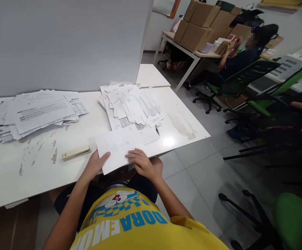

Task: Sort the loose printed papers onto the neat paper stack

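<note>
A white sheet of paper (114, 146) with faint print lies over the table's near edge, its lower corner above my lap. My left hand (97, 162) grips its left side, thumb on top and the other fingers hidden underneath. At the lower right edge, my right hand (142, 163) has its bent fingers over the paper; its thumb is out of sight. Left of my left hand rests a cream stapler (76, 152). Just beyond the sheet, a loose stack of printed papers (132, 106) spreads across the table.
Another large heap of papers (41, 111) lies on the white table (40, 166) at the left. A grey partition (62, 45) rises behind it. To the right, a person (241, 62) sits by a desk with cardboard boxes (198, 24). Green office chairs (294, 222) stand on the tiled floor.
</note>
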Tool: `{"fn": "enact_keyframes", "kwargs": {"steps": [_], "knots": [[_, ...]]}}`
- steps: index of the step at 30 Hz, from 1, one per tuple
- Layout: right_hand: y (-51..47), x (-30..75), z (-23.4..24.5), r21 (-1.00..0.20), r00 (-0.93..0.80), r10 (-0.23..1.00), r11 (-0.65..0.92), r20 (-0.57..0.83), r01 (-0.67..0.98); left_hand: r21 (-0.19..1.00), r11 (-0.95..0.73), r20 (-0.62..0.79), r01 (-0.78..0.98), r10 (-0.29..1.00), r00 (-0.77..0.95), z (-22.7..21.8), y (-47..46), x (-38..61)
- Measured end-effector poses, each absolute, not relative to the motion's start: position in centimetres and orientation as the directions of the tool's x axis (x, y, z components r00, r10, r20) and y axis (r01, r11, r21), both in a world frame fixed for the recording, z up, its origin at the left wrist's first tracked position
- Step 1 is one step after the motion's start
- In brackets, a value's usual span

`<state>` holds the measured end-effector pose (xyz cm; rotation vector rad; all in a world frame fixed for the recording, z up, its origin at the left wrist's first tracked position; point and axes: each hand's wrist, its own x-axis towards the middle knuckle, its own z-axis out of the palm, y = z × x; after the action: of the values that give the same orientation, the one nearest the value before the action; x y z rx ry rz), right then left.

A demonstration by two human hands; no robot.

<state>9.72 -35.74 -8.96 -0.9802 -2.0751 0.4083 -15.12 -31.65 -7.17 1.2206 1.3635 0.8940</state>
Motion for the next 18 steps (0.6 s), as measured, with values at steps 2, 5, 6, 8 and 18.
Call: {"fn": "enact_keyframes", "kwargs": {"steps": [2,5,6,8,18], "knots": [[-35.8,9.6,-8.5,-0.558,-0.441,0.749,0.662,0.494,0.501,0.964,0.181,-0.193,0.196,0.98,0.041,-7.2,-31.8,-15.0],[-36.1,9.3,-7.9,-0.59,-0.384,0.778,0.628,0.498,0.507,0.957,0.154,-0.156,0.246,0.988,-0.012,-7.3,-32.4,-15.3],[-36.2,9.3,-7.7,-0.617,-0.298,0.803,0.59,0.517,0.52,0.954,0.116,-0.12,0.278,0.993,0.0,-7.4,-32.7,-15.5],[-36.2,9.3,-7.4,-0.692,-0.043,0.838,0.476,0.544,0.542,0.94,-0.026,0.0,0.34,0.997,0.074,-7.4,-33.3,-15.9],[-36.1,9.1,-7.2,-0.955,0.158,0.946,0.264,0.284,0.135,0.878,-0.385,0.412,0.285,0.911,-0.037,-6.9,-34.2,-16.6]]}}
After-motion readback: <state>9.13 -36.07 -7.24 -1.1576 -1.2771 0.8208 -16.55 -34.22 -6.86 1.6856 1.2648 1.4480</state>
